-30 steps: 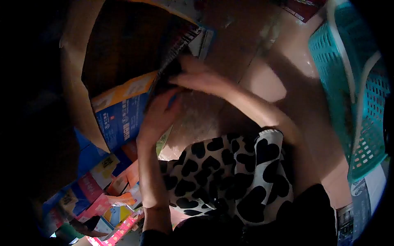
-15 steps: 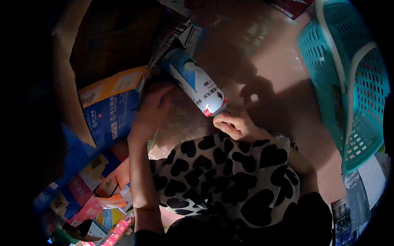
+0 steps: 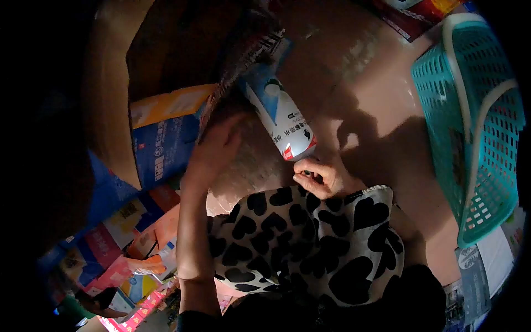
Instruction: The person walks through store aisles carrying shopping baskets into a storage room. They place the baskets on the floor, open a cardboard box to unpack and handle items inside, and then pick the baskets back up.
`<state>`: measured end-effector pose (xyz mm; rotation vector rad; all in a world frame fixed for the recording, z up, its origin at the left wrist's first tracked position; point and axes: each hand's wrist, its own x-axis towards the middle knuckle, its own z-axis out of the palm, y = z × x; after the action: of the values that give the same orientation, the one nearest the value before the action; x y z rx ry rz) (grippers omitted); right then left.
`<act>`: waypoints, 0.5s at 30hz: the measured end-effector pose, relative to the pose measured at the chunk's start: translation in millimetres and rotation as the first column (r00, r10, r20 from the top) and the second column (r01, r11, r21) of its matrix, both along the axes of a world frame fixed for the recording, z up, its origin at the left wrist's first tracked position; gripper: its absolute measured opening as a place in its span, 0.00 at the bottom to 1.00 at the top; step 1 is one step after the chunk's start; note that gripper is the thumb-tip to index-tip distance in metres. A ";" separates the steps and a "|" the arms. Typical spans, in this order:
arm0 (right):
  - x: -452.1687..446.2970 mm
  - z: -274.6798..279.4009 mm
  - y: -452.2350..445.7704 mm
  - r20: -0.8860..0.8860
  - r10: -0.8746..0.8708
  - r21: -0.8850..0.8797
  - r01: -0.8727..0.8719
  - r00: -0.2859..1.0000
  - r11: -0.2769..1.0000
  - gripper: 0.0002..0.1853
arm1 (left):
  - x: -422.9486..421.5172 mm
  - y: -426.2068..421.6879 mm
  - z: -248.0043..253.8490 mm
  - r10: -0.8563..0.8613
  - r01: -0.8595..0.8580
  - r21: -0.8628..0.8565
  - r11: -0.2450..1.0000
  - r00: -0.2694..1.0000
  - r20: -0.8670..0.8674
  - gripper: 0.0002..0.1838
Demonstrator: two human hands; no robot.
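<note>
A drink bottle (image 3: 282,113) with a white and blue label, dark print and a red band slants across the middle, its nearer end lit. Right at that end is my right hand (image 3: 322,176), with thumb and fingers curled into a pinch; whether they touch the bottle or hold something small, I cannot tell. To the left of the bottle, my left hand (image 3: 220,135) reaches into shadow, near the blue and orange carton (image 3: 166,141). Its fingers are dark and blurred. A cloth with black hearts (image 3: 298,238) covers my lap.
A teal plastic basket (image 3: 431,83) with pale handles stands on the right on the pinkish floor (image 3: 381,88). Colourful packages (image 3: 133,243) pile up at lower left. A large open cardboard box (image 3: 113,83) rises at upper left. Flat printed packaging (image 3: 473,276) lies below the basket.
The view has shifted, so the carton, bottle and basket appear further right. My right hand stays by the bottle's near end, its fingers slightly more ringed. My left hand remains beside the bottle.
</note>
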<state>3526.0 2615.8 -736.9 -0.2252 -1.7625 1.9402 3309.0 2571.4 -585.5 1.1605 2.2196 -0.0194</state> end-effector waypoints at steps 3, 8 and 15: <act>-11.9 50.4 16.6 -0.069 0.013 -0.136 -0.022 0.998 0.990 0.06 | -2.5 -1.4 0.2 0.044 -0.044 -0.021 0.999 0.999 0.010 0.21; -52.5 84.6 46.8 -0.121 0.137 -0.355 -0.171 0.983 0.919 0.09 | 11.2 7.7 8.8 0.093 -0.093 -0.016 0.996 0.995 -0.035 0.23; -108.3 70.5 67.5 -0.176 0.044 -0.468 -0.123 0.983 0.875 0.17 | 6.6 9.6 -2.5 0.101 -0.089 0.205 0.975 0.994 -0.048 0.30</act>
<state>3417.7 2683.2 -666.4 -0.1554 -1.1836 2.3632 3315.7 2581.0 -588.0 1.1714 2.3703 0.2200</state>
